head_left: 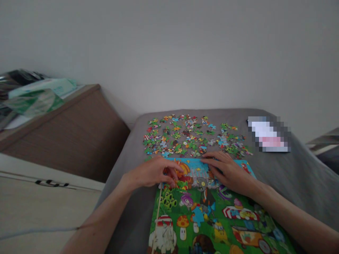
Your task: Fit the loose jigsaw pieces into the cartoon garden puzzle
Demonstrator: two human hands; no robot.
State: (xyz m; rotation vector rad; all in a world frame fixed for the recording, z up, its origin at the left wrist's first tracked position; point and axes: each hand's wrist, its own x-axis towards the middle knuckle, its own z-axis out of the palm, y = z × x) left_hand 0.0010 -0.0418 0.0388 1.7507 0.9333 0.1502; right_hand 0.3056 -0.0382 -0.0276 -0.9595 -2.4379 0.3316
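A colourful cartoon puzzle board [190,225] with plants and zombies on a green ground lies in front of me. My left hand [158,172] rests over its upper left corner. Its fingers are bent and spread, near an orange and red part of the picture; whether a small piece lies under the fingertips is hidden. My right hand [225,171] lies on the board's upper right part, fingers stretched out toward the blue top edge. A blue puzzle piece [198,215] shows on the middle of the board. Beyond the top edge, many loose puzzle pieces [186,133] are spread out.
Everything lies on a grey cloth-covered surface [293,183] against a pale wall [169,56]. A blurred-out phone-like device [270,135] is at the right. On the left stands a wooden cabinet [79,113] with plastic packets [42,93] on it. A white cable [37,231] runs at lower left.
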